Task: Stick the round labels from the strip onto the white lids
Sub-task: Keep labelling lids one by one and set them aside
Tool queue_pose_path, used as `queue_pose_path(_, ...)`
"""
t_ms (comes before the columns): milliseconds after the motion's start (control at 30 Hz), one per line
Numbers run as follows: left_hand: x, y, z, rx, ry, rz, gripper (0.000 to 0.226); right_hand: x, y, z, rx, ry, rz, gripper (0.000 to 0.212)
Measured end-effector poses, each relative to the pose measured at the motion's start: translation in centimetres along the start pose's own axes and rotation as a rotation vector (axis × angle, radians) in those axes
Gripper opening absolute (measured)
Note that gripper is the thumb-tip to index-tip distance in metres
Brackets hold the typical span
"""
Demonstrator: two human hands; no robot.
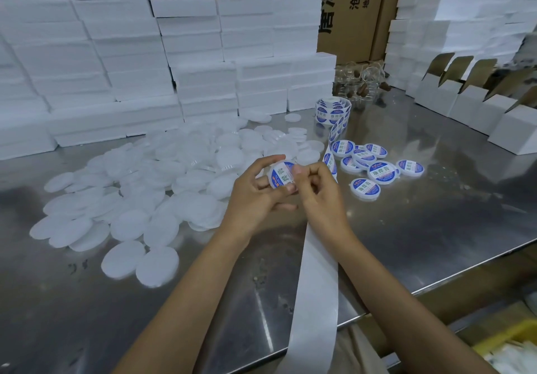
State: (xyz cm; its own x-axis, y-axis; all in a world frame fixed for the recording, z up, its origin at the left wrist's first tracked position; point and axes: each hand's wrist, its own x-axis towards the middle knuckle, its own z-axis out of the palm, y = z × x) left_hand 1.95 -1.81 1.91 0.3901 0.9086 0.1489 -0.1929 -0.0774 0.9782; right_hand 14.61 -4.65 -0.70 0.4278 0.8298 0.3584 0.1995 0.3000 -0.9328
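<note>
The left hand (255,196) grips a lid (281,176) by its rim above the counter (406,228), label (283,174) facing up. The right hand's (321,196) fingers are curled, thumb pressing the label's edge. The lid looks light, stiff and smooth, so a rim hold suits; the label is thin, tacky and likely to crease. The strip (315,272) trails off the near edge; bare lids (151,187) lie left, finished lids (380,170) right.
</note>
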Motion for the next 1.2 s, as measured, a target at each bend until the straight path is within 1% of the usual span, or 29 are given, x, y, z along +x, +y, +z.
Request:
queue_pose_path(100, 0.0, 0.3, -0.1, -0.018, 0.064, -0.006, 0.048, 0.1, 0.0, 0.1, 0.016, -0.026, -0.001, 0.018)
queue_pose_path(300, -0.1, 0.5, -0.3, -0.089, 0.181, -0.025, 0.021, -0.3, -0.3, 0.1, 0.076, -0.051, 0.004, 0.017)
queue_pose_path(367, -0.1, 0.5, -0.3, -0.112, 0.199, -0.04, 0.018, -0.3, -0.5, 0.2, 0.075, -0.06, 0.016, 0.016)
queue_pose_path(433, 0.0, 0.4, -0.4, -0.12, 0.176, -0.061, 0.02, -0.2, -0.4, 0.1, 0.095, -0.056, 0.045, 0.013)
queue_pose_path(500, 0.0, 0.4, -0.5, -0.143, 0.108, -0.081, 0.02, 0.1, -0.3, -0.2, 0.13, -0.041, 0.071, 0.009)
queue_pose_path(533, 0.0, 0.4, -0.6, -0.163, 0.063, -0.095, 0.021, 0.2, -0.3, -0.4, 0.149, -0.03, 0.078, 0.01)
queue_pose_path(600, 0.0, 0.5, -0.6, -0.195, -0.031, -0.133, 0.029, 0.3, -0.2, -0.8, 0.181, -0.007, 0.088, 0.015)
queue_pose_path(667, -0.2, 0.5, -0.5, -0.161, -0.085, -0.147, 0.038, 0.4, -0.3, -1.0, 0.187, 0.004, 0.093, 0.019)
queue_pose_path(733, -0.3, 0.5, -0.3, -0.086, -0.055, -0.12, 0.037, 0.4, -0.5, -1.1, 0.189, 0.002, 0.09, 0.019)
queue_pose_path(800, -0.4, 0.6, -0.2, -0.051, 0.019, -0.088, 0.034, 0.2, -0.8, -1.0, 0.19, -0.028, 0.082, 0.018)
queue_pose_path(867, -0.3, 0.7, -0.3, -0.047, 0.107, -0.071, 0.028, -0.2, -1.1, -0.8, 0.185, -0.11, 0.072, 0.017)
queue_pose_path(933, -0.1, 0.6, -0.5, -0.053, 0.176, -0.059, 0.021, -0.5, -1.3, -0.6, 0.2, -0.195, 0.078, 0.024)
queue_pose_path(1000, -0.1, 0.5, -0.6, -0.059, 0.225, -0.045, 0.017, -0.5, -1.3, -0.7, 0.162, -0.235, 0.075, 0.029)
queue_pose_path(1100, 0.0, 0.4, -0.6, -0.046, 0.244, -0.046, 0.019, -0.3, -1.0, -0.8, 0.126, -0.218, 0.039, 0.028)
queue_pose_path(1200, 0.0, 0.3, -0.5, -0.017, 0.175, -0.057, 0.019, -0.4, -0.8, -0.8, 0.128, -0.164, 0.009, 0.024)
